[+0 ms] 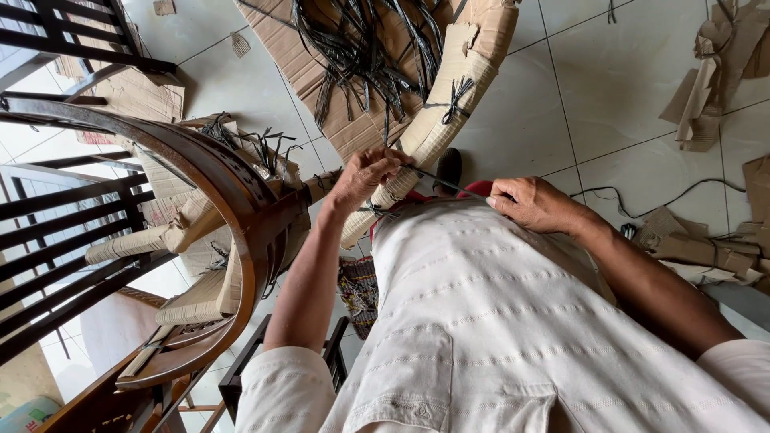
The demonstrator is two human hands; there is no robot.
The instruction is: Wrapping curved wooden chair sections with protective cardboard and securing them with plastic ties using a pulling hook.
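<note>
From the head camera, looking down past a white, ribbed-weave shirt (497,321), the person's left hand (365,178) has its fingers curled and pressed together, pinching one end of a thin, flat black strap (437,182) right against a cardboard-wrapped leg (437,120). The right hand (536,204) lies just above the shirt, fingers bunched, thumb and forefinger nipping the strap's other end. The strap is drawn taut between the two hands, its long axis running from the left hand, slightly downward, to the right hand, just above the top edge of the shirt. The wrapped leg is a long, curved shape, covered in pale corrugated cardboard with fine ridges; it points from the left hand up toward the top of the view, and a knotted black tie (455,96) cinches it partway along. Beyond it, a loose bundle of black straps (365,48) lies on a flat brown cardboard sheet (297,56) spread over the glossy white floor tiles (626,88). To the left stands a dark, polished wooden chair frame (233,192) with a smooth bent rail and slatted back. Torn cardboard scraps (710,80) are scattered on the tiles to the right, near a thin black cord (666,200).
</note>
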